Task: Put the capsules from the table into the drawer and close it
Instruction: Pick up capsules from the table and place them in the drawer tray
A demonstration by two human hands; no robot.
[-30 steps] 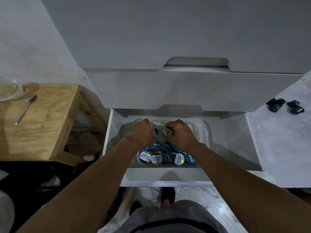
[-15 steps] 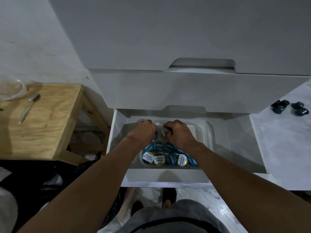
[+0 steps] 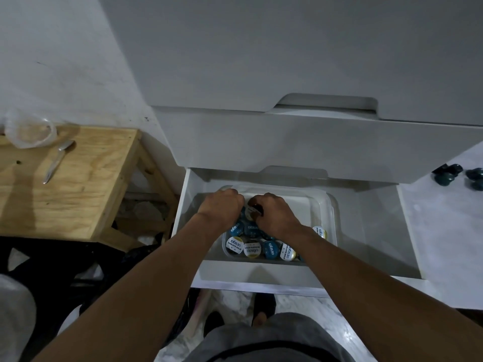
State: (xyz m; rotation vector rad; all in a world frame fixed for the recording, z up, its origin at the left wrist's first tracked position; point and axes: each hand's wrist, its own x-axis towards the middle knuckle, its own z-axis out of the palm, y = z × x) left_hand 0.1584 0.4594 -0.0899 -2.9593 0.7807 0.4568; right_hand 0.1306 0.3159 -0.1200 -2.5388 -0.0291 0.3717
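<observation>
Head view: left hand [image 3: 222, 209] knuckles-up in clear plastic tub [image 3: 324, 205], fingertips hidden, grip unreadable; right hand [image 3: 278, 215] curls round one capsule [image 3: 253, 210]. Tub holds round foil-lidded capsules [image 3: 252, 249], inside open white drawer [image 3: 261, 273]. On marble table [image 3: 444, 244], dark domed capsules [image 3: 445, 176], edge-cropped.

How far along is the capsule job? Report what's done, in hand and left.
Done: a batch of stored capsules lies in the clear tub inside the open drawer. In hand: both hands are in the tub; the right hand pinches a capsule, the left hand is curled, its contents hidden. Left: several dark capsules sit on the white table, and the drawer needs closing.
</observation>
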